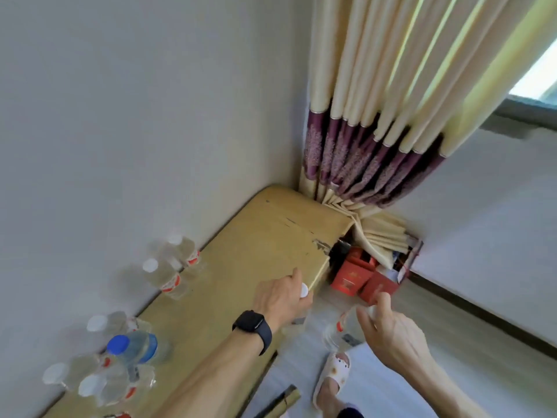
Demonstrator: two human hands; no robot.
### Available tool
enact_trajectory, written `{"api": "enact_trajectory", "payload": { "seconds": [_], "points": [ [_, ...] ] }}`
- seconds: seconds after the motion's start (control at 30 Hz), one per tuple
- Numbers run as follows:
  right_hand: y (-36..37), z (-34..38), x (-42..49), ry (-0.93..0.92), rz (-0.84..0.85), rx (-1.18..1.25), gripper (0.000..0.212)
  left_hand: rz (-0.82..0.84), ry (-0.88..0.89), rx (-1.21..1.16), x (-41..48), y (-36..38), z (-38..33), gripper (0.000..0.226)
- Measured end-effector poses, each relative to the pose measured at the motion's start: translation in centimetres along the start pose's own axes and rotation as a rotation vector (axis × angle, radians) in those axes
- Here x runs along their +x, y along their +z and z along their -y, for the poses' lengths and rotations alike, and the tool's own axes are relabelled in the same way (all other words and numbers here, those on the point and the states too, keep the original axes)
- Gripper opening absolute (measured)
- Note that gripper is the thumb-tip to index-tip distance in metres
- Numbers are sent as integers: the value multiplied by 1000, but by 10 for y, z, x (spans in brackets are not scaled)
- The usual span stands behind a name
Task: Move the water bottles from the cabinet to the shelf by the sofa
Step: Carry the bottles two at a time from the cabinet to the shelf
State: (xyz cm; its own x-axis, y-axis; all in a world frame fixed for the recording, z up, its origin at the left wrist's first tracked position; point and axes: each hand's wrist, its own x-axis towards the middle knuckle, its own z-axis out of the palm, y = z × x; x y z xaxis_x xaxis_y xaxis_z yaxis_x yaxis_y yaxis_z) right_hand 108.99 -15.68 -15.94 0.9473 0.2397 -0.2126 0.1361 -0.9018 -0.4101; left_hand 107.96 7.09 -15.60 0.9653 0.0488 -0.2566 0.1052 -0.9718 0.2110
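My left hand, with a black watch on the wrist, is closed around a clear white-capped water bottle at the front edge of the yellow wooden cabinet top. My right hand grips a second clear bottle with a red label by its neck, over the floor. On the cabinet top, two white-capped bottles stand near the wall. A cluster of several more, one with a blue cap, stands at the near left.
A cream and purple curtain hangs in the corner and drapes over the cabinet's far end. Red boxes sit on the floor beside the cabinet. My slippered foot is on the pale floor below.
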Motion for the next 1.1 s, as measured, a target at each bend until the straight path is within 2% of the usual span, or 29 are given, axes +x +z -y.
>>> {"api": "enact_trajectory", "payload": {
  "seconds": [0.1,0.23,0.4,0.73,0.93,1.1],
  "points": [
    [-20,-43,-45,162,-73,-8,26,44,207,8,-3,9,-61,35],
    [-48,-111,-104,381,-185,62,26,50,465,132,0,12,-158,33],
    [-98,-208,-195,598,-349,138,27,31,743,244,-14,23,-311,37],
    [-190,-405,-427,1016,-623,21,33,77,1094,313,-120,72,-631,40],
    [-250,-491,-536,1333,-690,-31,27,-106,1494,227,-192,87,-800,23],
    [-306,-534,-612,1525,-834,-76,29,-253,1783,218,-239,80,-930,19]
  ]
}}
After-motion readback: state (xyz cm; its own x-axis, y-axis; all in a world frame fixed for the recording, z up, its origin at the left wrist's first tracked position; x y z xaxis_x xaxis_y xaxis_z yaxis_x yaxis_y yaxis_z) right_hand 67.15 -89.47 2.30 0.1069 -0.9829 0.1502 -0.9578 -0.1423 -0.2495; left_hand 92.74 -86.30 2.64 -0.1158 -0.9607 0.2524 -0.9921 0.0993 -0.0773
